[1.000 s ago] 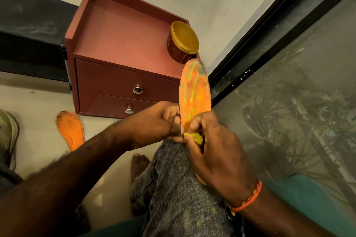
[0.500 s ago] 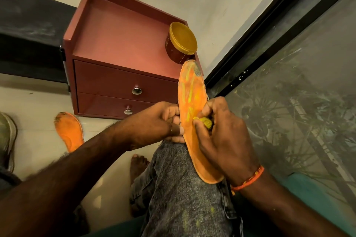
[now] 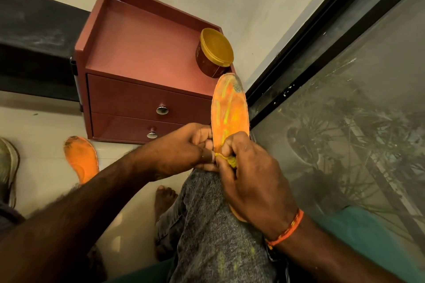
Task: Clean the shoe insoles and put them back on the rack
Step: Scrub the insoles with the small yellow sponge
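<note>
An orange insole [image 3: 229, 110] with yellow streaks and a grey smudge at its toe lies along my knee, toe pointing away. My left hand [image 3: 184, 149] grips its left edge near the middle. Pressed to the insole's middle is a small yellow cloth [image 3: 231, 160], pinched in my right hand [image 3: 250, 176], which covers the heel end. A second orange insole [image 3: 81, 160] lies on the floor to the left, dirty at its toe.
A dark red two-drawer cabinet [image 3: 138, 98] stands ahead, with a yellow-lidded jar [image 3: 215, 52] on its top at the right corner. A dusty glass door with a black frame [image 3: 322, 75] runs along the right. A worn shoe [image 3: 8, 167] shows at the left edge.
My right hand has slid the yellow cloth back down the insole toward the heel after a stroke upward. The left hand keeps its hold.
</note>
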